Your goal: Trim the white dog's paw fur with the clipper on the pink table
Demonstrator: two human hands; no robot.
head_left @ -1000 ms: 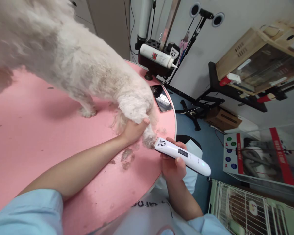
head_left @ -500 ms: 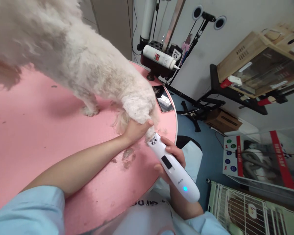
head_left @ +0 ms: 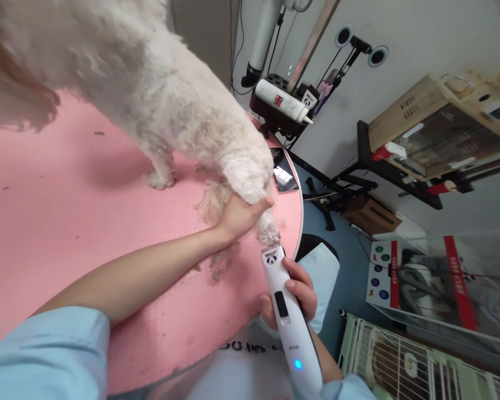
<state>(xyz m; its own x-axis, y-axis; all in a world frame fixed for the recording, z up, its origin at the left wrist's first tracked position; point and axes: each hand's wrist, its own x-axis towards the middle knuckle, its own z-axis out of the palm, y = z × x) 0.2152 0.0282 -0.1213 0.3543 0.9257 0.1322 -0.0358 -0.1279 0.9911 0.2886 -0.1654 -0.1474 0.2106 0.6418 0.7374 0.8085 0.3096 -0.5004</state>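
A white-coated dog (head_left: 183, 94) stands on a round pink table (head_left: 141, 222), its rear end towards me. My left hand (head_left: 241, 218) is closed around one of its hind legs, thumb across the near side; the other fingers are hidden behind the leg. Below that grip the paw (head_left: 269, 230) sticks out. My right hand (head_left: 300, 291) is wrapped round a white pet clipper (head_left: 289, 322) with a blue light lit. The clipper's head is right at the tip of the paw; I cannot tell whether the blade touches it.
Cut hair (head_left: 223, 264) lies on the table beneath my left wrist. A phone (head_left: 284, 175) rests near the table's edge, below a tool holder with a white squeeze bottle (head_left: 281, 101). Right of the table are a wooden cabinet (head_left: 408, 105), a clear-fronted box (head_left: 404, 305) and a wire cage (head_left: 395, 355).
The clipper has shifted down and slightly right, and stands more upright. More of the paw now shows between it and my left hand, which keeps hold of the leg. The view has shifted a little.
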